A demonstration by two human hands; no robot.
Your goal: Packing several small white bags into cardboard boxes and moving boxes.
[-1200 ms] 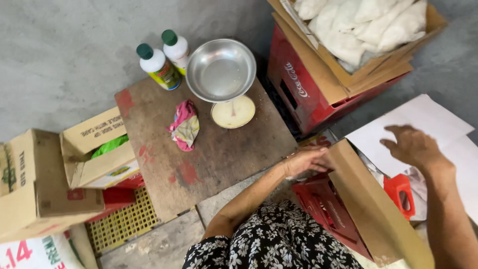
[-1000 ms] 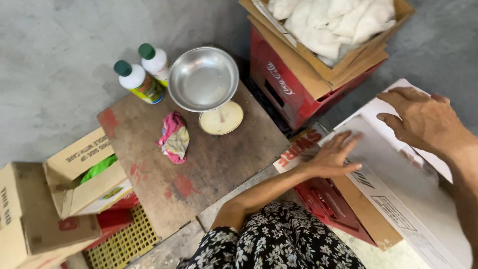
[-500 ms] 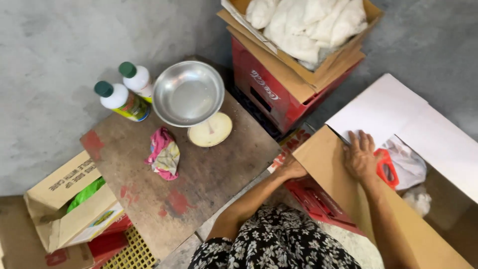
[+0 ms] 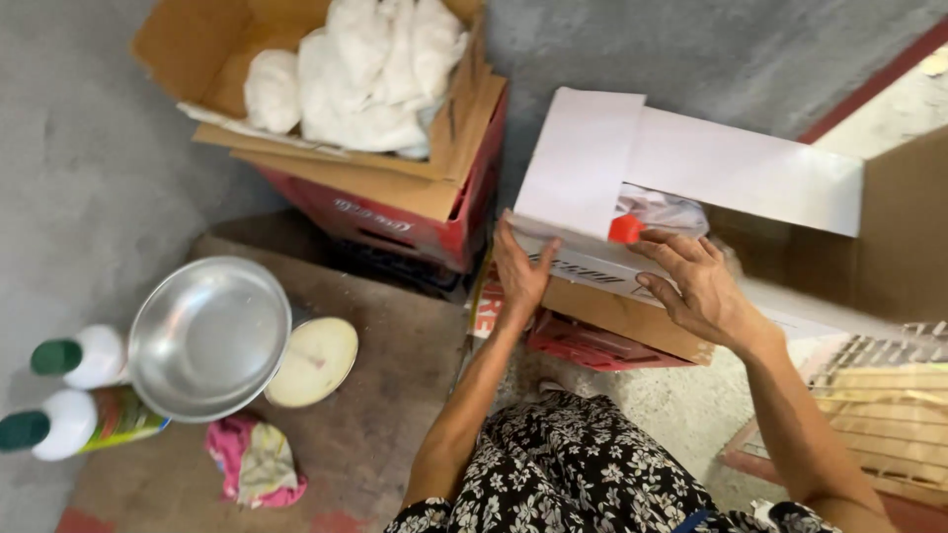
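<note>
Grey concrete floor (image 4: 89,148) behind; I count two bottles (image 4: 69,395), one bowl (image 4: 209,338). My left hand (image 4: 521,271) and right hand (image 4: 699,286) press spread fingers (image 4: 660,252) flat on one white-flapped carton (image 4: 592,266).

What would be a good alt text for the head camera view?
A seated person's left hand and right hand press on the edge of an open cardboard box. A metal bowl sits left on a low wooden board.

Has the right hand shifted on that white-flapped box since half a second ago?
Yes. The right hand has come off the brown flap and now rests on the box front edge, beside the red cap.
</note>
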